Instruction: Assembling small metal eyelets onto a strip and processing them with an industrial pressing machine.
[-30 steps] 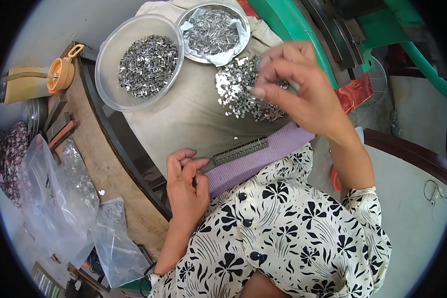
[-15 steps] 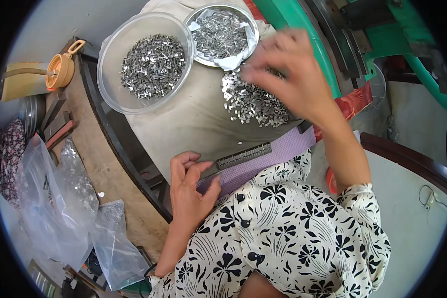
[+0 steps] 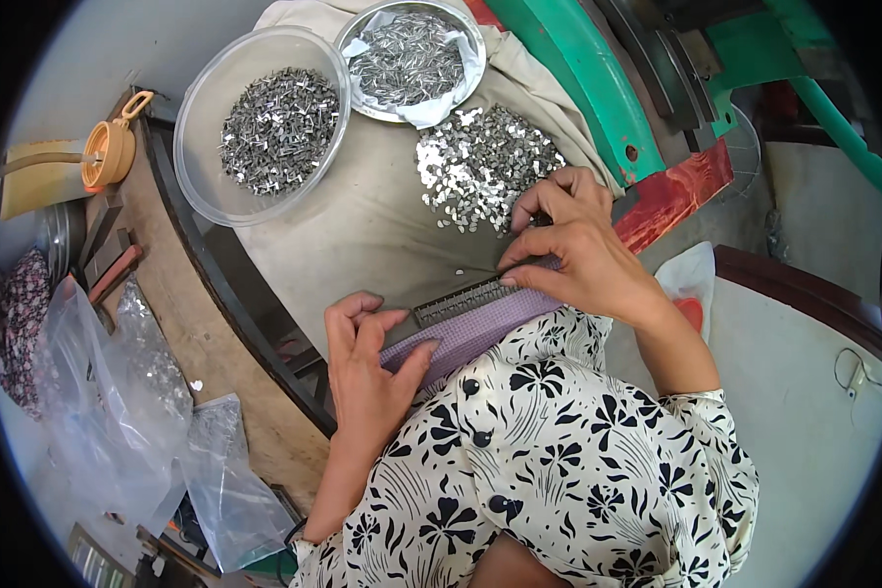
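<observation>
A dark metal bar jig [image 3: 459,301] with a row of small pins or slots lies across my lap, on a purple checked cloth [image 3: 485,331]. My left hand [image 3: 367,363] straddles the jig's left end, index finger on the far side and thumb on the near side. Over its right end, my right hand [image 3: 578,245] has thumb and index finger close together at the row. Whatever sits between those fingertips is too small or hidden to name. Just beyond the right hand lies a loose pile of small shiny metal discs [image 3: 475,162] on a beige cloth [image 3: 363,250].
A clear plastic bowl [image 3: 188,162] of small metal parts stands far left, beside a steel bowl [image 3: 478,73] of thin metal pins. A green machine frame [image 3: 598,98] rises at the far right. Plastic bags [image 3: 108,412] lie on the wooden table [image 3: 235,348] at left.
My right hand has come down from above the disc pile to the jig's right end, its fingers now at the row. My left hand has stayed at the left end. The view has shifted slightly.
</observation>
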Demonstrator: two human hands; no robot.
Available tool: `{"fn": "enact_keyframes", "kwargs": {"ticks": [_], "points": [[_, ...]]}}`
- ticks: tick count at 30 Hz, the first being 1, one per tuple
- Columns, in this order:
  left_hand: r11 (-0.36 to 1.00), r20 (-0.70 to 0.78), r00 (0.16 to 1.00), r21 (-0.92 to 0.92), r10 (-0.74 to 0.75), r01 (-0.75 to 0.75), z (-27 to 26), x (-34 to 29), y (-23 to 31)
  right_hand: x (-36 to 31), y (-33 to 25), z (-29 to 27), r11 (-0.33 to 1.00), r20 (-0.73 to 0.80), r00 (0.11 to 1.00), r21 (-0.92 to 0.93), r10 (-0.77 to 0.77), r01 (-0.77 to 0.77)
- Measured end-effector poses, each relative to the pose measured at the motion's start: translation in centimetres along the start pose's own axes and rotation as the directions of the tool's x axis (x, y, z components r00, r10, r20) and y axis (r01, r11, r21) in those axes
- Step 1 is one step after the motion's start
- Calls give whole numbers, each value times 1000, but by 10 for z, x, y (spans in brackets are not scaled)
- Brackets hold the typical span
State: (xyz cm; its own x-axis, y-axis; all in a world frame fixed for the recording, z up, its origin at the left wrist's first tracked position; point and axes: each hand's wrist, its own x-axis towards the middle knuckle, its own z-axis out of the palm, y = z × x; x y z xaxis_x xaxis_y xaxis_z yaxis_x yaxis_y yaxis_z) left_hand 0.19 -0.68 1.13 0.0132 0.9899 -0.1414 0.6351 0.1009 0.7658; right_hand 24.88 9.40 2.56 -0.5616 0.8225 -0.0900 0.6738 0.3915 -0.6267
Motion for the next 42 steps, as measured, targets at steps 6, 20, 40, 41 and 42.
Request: {"fn": "enact_keyframes", "kwargs": {"ticks": [6, 20, 40, 41, 42], "points": [[1000, 5, 1000, 0, -1, 1, 0, -1, 0, 1, 0, -2, 1000, 18, 1000, 7, 8, -9], [999, -27, 999, -37, 37, -38, 3, 0, -6, 31, -14, -33, 996, -102, 992, -57, -70, 65], [995, -96, 994, -83, 55, -63, 8, 3, -9, -2, 8, -2, 909, -345, 872, -351, -347, 223], [995, -93, 994, -79, 57, -65, 8, 4, -9, -15, 9, 5, 911, -339, 879, -354, -337, 212], [995, -87, 995, -77, 58, -65, 9, 4, -10, -26, 9, 12, 900, -321, 884, -385, -340, 206]]}}
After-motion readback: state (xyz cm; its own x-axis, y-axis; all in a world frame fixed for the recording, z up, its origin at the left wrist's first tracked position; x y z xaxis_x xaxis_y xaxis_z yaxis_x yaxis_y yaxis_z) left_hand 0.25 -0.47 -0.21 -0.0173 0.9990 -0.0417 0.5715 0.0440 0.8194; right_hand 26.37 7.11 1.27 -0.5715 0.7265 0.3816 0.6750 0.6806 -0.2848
